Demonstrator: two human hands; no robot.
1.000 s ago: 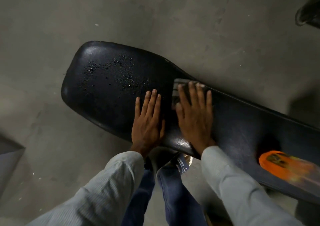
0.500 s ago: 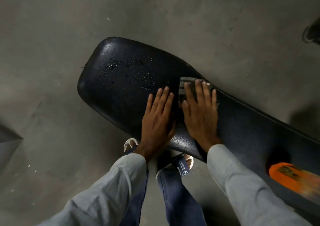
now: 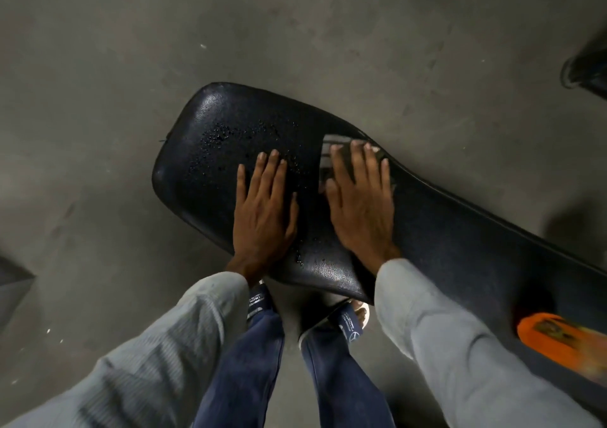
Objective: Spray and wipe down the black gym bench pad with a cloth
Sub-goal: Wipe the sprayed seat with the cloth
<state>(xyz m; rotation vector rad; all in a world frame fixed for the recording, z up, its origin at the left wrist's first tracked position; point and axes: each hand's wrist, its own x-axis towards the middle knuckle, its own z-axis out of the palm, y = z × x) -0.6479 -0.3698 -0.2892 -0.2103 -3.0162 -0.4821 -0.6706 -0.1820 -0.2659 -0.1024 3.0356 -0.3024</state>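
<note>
Looking straight down at the black bench pad [image 3: 443,240], which runs from the rounded wide end at the left off toward the lower right over a grey concrete floor [image 3: 131,66]. Both hands are flat on it, side by side but not touching. The left hand [image 3: 262,211] lies palm down with fingers straight and close together, right on the bare vinyl, grip fully relaxed and holding nothing. There's a scatter of spray droplets [image 3: 226,135] on the pad just ahead of those fingertips, plus a few more beads near the wrist. The right hand [image 3: 359,201] is flat too, fingers straight and a bit spread, pressing down on the cloth [image 3: 330,155], a grey striped one that pokes out past the fingertips and thumb, sitting near the pad's far edge where it narrows. Nothing is curled around it, just pressed. An orange thing [image 3: 558,339], blurry, lies at the lower right. Light grey sleeves, blue jeans and sandals show below.
</note>
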